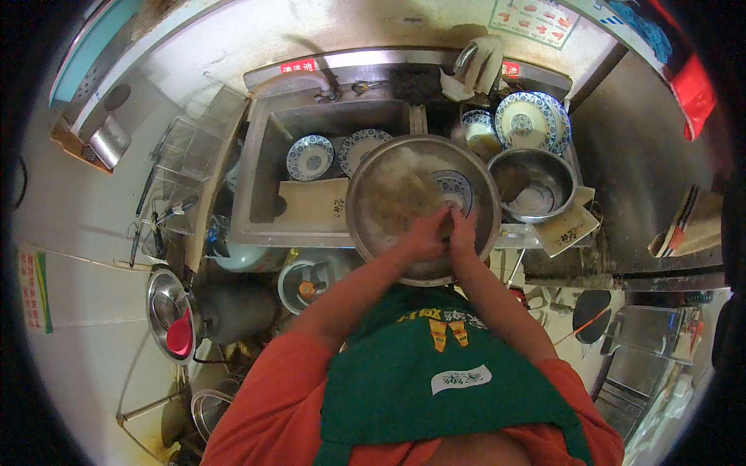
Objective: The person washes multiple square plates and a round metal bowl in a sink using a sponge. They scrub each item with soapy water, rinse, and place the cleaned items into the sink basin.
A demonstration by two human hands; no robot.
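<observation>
1. Over the front edge of the double sink (pixel 250 186), a wide metal basin (pixel 487 194) takes centre stage, cloudy water (pixel 392 190) swirled brown and white inside it.
2. And there's the piece in play: a blue-and-white patterned dish (pixel 454 185), lying in the right part of that basin, close to the wall.
3. Both hands are in on it! The left hand (pixel 424 235) and the right hand (pixel 462 233) meet at the dish's near edge, fingers drawn narrow and close together. Whether they pinch the rim or grip something smaller between them, I cannot tell; the knuckles hide it.
4. Looks like washing, and good form would be one hand steadying the rim while the other works round the face, then the underside.
5. Wet glaze is likely slippery, so a firm hold low over the water seems the safe play; a slip there would mean a short drop.
6. Watch the right flank: a metal pot (pixel 544 203) sits just beside the basin, with stacked patterned plates (pixel 522 124) behind it. Lifting straight up, elbows in, should avoid a knock.
</observation>
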